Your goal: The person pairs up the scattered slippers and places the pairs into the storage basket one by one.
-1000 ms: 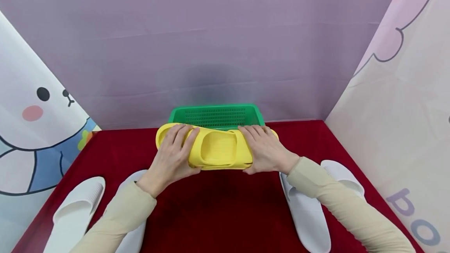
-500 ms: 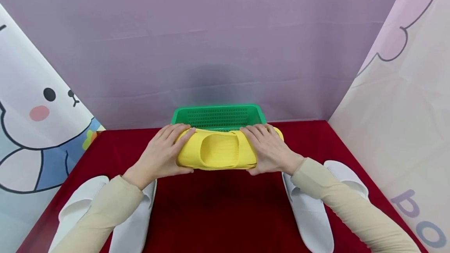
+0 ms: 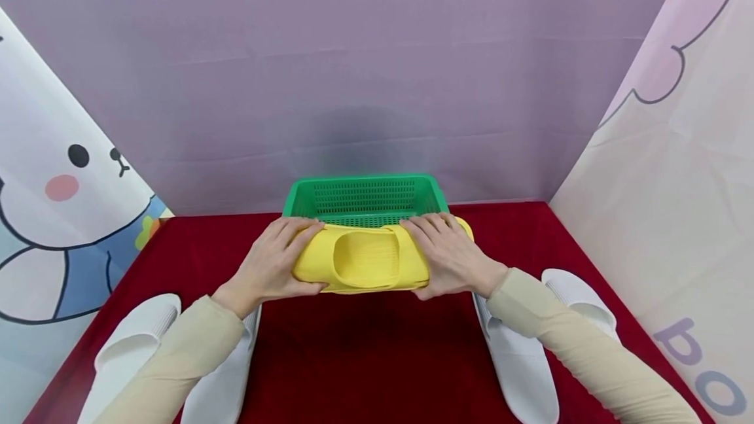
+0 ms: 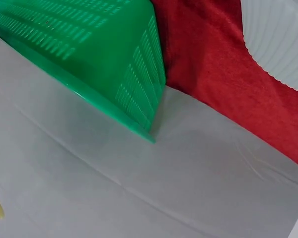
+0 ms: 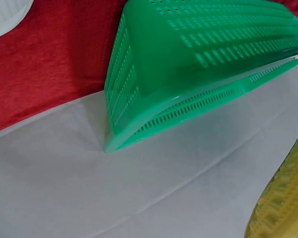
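In the head view a pair of yellow slippers (image 3: 365,259) lies crosswise, sole to sole, held up between my two hands. My left hand (image 3: 277,260) grips the left end, fingers over the top and thumb beneath. The other end is gripped the same way by my right hand (image 3: 444,254). Just beyond the slippers stands a green basket (image 3: 365,195), its near side hidden behind them. Part of a patterned yellow sole shows at the edge of the right wrist view. Only slivers of yellow appear in the left wrist view.
White slippers lie on the red cloth (image 3: 365,358) at both sides: one slipper (image 3: 132,339) at far left, another (image 3: 224,378) partly under the left forearm, and a pair at right, including a near slipper (image 3: 521,368). A purple backdrop (image 3: 377,70) rises behind the basket.
My left hand has shifted inward along the yellow slippers, covering their left end. Both hands and the slippers sit slightly lower, and more of the basket shows.
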`<state>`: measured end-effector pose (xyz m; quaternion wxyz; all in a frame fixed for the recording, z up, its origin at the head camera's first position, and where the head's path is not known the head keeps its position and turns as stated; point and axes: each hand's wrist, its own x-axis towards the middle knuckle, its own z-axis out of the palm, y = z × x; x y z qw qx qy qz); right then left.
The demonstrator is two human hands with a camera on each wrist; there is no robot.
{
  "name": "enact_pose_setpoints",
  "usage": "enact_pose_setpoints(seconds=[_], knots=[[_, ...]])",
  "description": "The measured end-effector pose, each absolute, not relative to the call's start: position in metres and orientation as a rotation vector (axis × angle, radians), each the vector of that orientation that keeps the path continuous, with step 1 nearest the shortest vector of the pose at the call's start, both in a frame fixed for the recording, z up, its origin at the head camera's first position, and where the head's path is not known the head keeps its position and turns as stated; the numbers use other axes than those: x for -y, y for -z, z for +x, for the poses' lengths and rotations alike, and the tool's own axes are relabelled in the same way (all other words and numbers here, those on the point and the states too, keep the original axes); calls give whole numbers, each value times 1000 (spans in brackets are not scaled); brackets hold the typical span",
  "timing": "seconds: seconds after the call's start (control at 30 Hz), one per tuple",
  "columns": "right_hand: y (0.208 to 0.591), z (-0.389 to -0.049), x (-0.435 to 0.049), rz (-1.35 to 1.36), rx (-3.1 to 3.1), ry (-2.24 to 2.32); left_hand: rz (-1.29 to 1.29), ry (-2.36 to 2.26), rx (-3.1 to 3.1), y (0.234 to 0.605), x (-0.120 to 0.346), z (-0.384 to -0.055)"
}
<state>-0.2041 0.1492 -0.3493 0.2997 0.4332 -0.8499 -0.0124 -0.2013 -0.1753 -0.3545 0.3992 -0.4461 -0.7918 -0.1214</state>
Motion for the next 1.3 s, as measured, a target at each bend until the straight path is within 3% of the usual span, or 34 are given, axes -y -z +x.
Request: enact_pose_setpoints(seconds=[1.3], knots=[[351, -210, -150, 1137, 2281, 31, -1044, 352, 2008, 361, 155, -204]])
